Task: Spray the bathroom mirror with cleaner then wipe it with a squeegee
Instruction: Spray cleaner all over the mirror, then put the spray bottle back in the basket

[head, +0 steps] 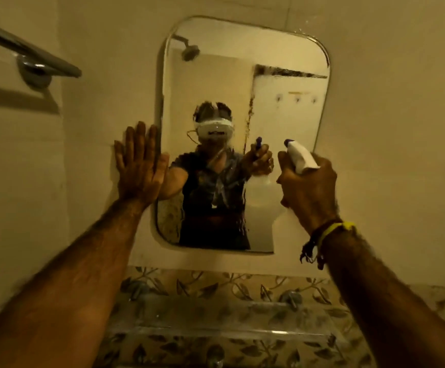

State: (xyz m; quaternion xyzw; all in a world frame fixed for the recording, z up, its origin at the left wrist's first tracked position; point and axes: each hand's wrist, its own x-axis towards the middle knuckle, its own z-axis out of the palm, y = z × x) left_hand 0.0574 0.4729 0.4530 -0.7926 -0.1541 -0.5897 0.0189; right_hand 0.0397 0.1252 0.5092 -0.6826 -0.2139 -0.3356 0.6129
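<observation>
A rounded rectangular mirror [282,107] hangs on the pale wall, its glass streaked with wet runs of cleaner down the middle. My right hand [309,189] is closed around a white spray bottle [302,156] with a blue nozzle tip, held in front of the mirror's right edge and pointed at the glass. My left hand [139,166] is flat and open, its fingers spread, pressed against the wall at the mirror's left edge. No squeegee is in view. The bottle's lower body is hidden behind my right hand.
A chrome towel bar [27,53] juts from the wall at upper left. Below the mirror a clear glass shelf [216,314] on metal brackets stands against leaf-patterned tiles. A tap top [214,354] shows at the bottom edge.
</observation>
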